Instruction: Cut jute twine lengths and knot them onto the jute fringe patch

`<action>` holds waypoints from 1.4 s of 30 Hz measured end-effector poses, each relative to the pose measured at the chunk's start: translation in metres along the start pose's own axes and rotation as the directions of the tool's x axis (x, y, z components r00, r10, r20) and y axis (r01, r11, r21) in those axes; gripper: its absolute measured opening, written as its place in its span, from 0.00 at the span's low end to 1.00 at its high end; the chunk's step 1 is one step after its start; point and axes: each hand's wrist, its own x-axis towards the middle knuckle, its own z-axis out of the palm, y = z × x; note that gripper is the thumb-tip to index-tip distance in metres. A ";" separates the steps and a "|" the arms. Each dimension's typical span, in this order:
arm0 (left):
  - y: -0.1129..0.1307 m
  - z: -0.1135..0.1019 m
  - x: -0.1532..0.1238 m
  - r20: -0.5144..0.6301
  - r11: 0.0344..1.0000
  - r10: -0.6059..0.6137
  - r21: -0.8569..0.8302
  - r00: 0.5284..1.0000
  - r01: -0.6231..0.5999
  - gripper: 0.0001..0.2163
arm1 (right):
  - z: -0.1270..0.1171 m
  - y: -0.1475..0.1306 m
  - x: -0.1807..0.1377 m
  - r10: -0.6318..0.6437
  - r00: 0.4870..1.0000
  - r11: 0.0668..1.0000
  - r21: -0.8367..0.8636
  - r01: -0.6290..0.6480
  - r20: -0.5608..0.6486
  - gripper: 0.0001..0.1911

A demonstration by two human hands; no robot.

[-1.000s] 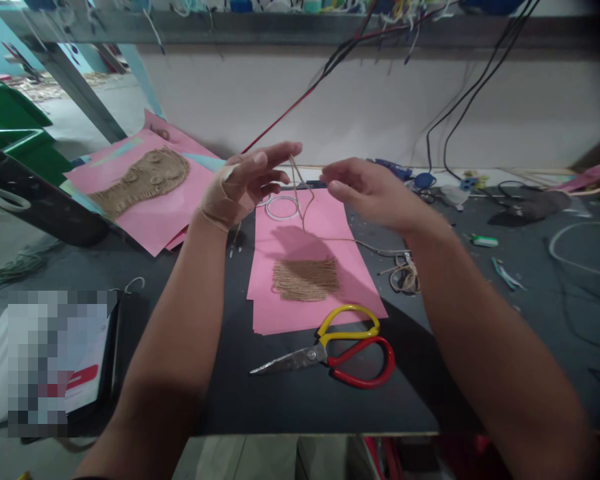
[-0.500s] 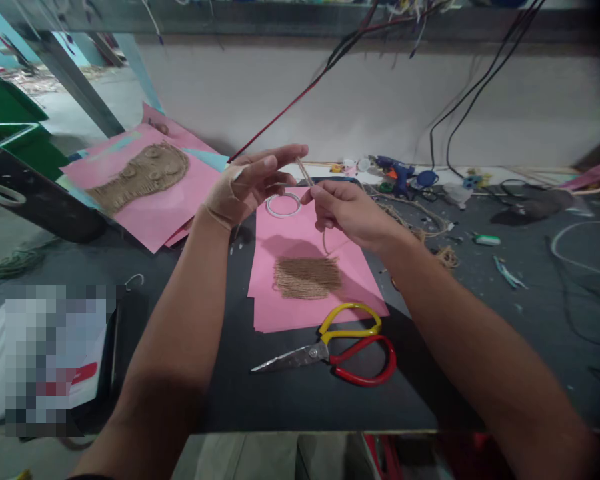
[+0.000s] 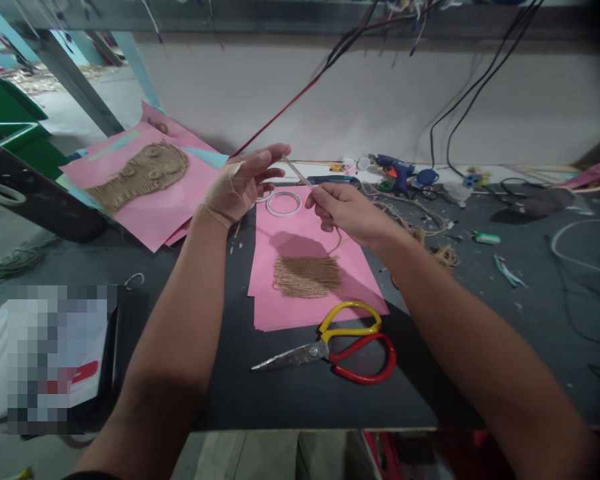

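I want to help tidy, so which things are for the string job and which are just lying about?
Seems part of it:
brown twine, stretched between left hand and right hand
twine patch on pink paper
probably scissors

Likely just lying about:
white ring
blue tool at the back
green-and-white piece

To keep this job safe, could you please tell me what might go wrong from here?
The twine stretched between the left hand and right hand might slip free. The loose bundle by the right forearm could snag. The scissors point towards the left forearm, so lowering it might brush the tip.
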 end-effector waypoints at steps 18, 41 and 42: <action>0.002 -0.015 -0.005 -0.074 0.958 -0.200 0.193 0.977 0.210 0.16 | -0.007 -0.001 0.001 -0.004 0.997 0.993 -0.120 -0.005 -0.074 0.17; 0.018 0.015 0.000 0.285 0.859 -0.213 0.510 0.934 0.041 0.09 | -0.024 -0.012 -0.011 0.037 0.959 0.880 -0.463 0.102 0.281 0.14; 0.018 0.015 0.000 0.296 0.853 -0.226 0.520 0.928 0.042 0.08 | -0.024 -0.012 -0.011 0.037 0.958 0.878 -0.467 0.105 0.285 0.15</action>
